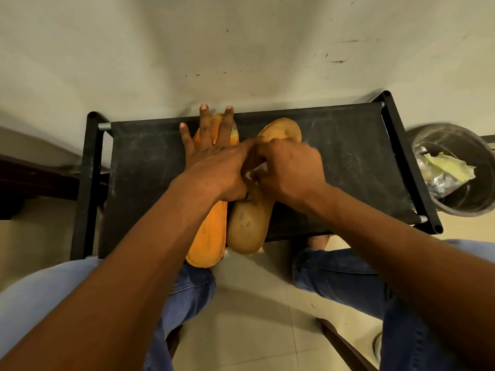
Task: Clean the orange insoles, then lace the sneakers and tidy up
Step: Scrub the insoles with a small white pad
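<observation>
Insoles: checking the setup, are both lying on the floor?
No, both insoles lie on the black rack, heels overhanging its near edge.

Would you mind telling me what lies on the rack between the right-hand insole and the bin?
In the head view, only bare dusty black fabric and the rack's frame rail lie between the right insole and the bin.
</observation>
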